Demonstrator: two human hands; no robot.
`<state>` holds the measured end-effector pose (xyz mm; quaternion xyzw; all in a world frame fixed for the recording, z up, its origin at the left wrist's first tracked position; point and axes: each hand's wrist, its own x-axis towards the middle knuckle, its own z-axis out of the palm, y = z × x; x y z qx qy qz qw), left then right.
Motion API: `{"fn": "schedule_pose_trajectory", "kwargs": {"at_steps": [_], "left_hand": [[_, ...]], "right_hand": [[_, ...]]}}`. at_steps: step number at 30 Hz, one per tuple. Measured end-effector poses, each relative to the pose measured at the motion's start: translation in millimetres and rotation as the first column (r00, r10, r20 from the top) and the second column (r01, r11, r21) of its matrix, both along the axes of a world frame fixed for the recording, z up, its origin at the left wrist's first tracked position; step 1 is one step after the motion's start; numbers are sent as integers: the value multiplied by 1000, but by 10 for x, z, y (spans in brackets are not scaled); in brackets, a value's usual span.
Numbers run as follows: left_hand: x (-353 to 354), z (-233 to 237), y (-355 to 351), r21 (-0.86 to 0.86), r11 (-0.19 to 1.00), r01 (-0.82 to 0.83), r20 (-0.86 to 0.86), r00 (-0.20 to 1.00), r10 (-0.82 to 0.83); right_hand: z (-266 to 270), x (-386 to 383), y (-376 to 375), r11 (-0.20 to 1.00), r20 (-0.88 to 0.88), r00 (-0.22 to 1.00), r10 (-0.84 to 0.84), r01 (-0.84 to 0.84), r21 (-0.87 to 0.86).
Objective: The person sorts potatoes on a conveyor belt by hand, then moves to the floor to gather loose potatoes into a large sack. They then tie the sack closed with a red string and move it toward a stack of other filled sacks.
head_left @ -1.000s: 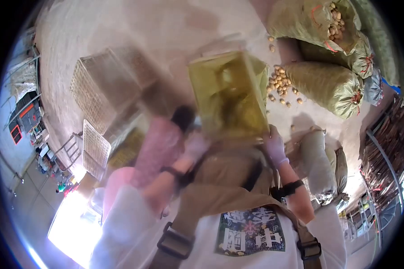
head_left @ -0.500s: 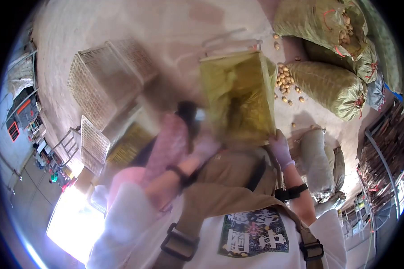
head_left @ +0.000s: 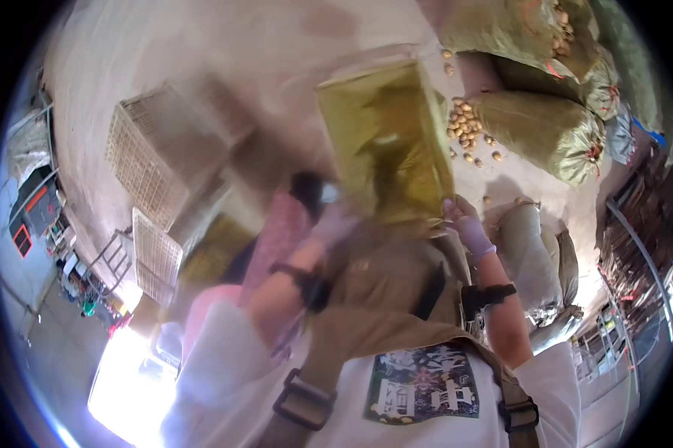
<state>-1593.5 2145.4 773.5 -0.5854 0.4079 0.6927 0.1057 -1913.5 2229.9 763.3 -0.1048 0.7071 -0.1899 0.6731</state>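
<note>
A yellow-green woven sack is in front of me, its wide mouth spread and facing up at me. Dark shading fills its middle, and I cannot make out any contents. My right hand, in a pale glove, is closed on the sack's near right corner. My left hand, also gloved, is at the near left corner of the sack. Motion smears its fingers, so their grip does not show. Close beside that hand is another person's pink sleeve.
Pale plastic crates stand on the floor at left, near a yellow crate. Loose potatoes lie at right beside a full sack. Further sacks stand at the near right.
The sack has shifted slightly left and up in view, and its far edge sits higher. My right hand still holds its corner. The surroundings have shifted a little with the camera.
</note>
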Motion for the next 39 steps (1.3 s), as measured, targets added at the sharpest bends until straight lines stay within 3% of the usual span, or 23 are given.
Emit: {"fn": "schedule_pose_trajectory", "kwargs": {"at_steps": [1,3,6,9,11,12,13,15,18,19,20,22,24,26,27,28,30,31,33,34,37,39], "left_hand": [[24,35,-5,-3,997,-74,-77,994,73],[60,120,29,-34,988,-149,-124,982,143],[489,-498,419,6,979,-202,-156,967,200],[163,135,129,84,790,-607,-232,759,608],[644,-475,344,-356,873,-334,-163,942,294],[606,-501,328,-427,845,-322,-110,946,304],[562,-516,310,-493,816,-303,-54,946,319],[-2,219,-42,-474,711,-520,-13,811,585],[-660,803,-46,-681,425,-596,-136,673,727],[-655,787,108,-866,413,-281,24,803,595],[-665,801,240,-939,338,69,231,854,467],[-957,828,632,-961,204,188,262,855,447],[-1704,1089,999,-950,136,-282,-158,806,571],[-2410,1024,1395,-908,237,-346,-137,778,613],[-2670,924,1547,-902,309,-303,-80,820,567],[-2929,823,1704,-891,376,-253,-27,857,514],[-3339,514,1960,-900,437,-8,138,943,302],[-3561,497,2028,-904,410,124,207,964,165],[-3923,503,2168,-877,297,379,368,925,-94],[-4075,499,2234,-861,314,400,380,917,-126],[-4311,485,2374,-796,360,488,445,873,-200],[-4287,401,2448,-741,386,549,500,835,-228]], "right_hand": [[85,-31,-51,997,87,994,-74,70,43],[160,-83,-45,997,54,996,-65,67,-29],[222,-369,134,985,49,998,-46,53,-164],[281,-667,381,991,-113,994,14,-29,-133],[235,-958,650,988,-237,966,100,-124,-88],[278,-1090,735,990,-256,961,107,-126,-59],[343,-1198,814,991,-268,956,121,-134,-29],[318,-1443,1038,986,-275,949,157,-167,-16],[99,-1842,1377,976,-249,949,194,-213,-54],[117,-1984,1402,976,-229,954,194,-212,-58],[93,-2155,1463,976,-211,958,191,-208,-60],[-183,-2545,1741,972,-182,965,192,-212,-101],[-457,-3059,2063,981,-142,985,97,-118,-152],[-620,-3451,2548,978,-61,992,-114,101,-183],[-653,-3680,2826,987,-190,977,-96,69,-147],[-644,-3853,3160,988,-224,963,-152,139,-74],[-701,-4164,3732,968,-293,929,-224,248,45],[-839,-4281,4119,960,-330,908,-260,279,13],[-977,-4431,4709,913,-297,889,-348,394,107],[-1089,-4463,4941,883,-275,878,-392,442,155],[-1430,-4463,5387,899,-270,923,-276,347,267],[-1618,-4312,5497,884,-270,908,-320,389,260]]}}
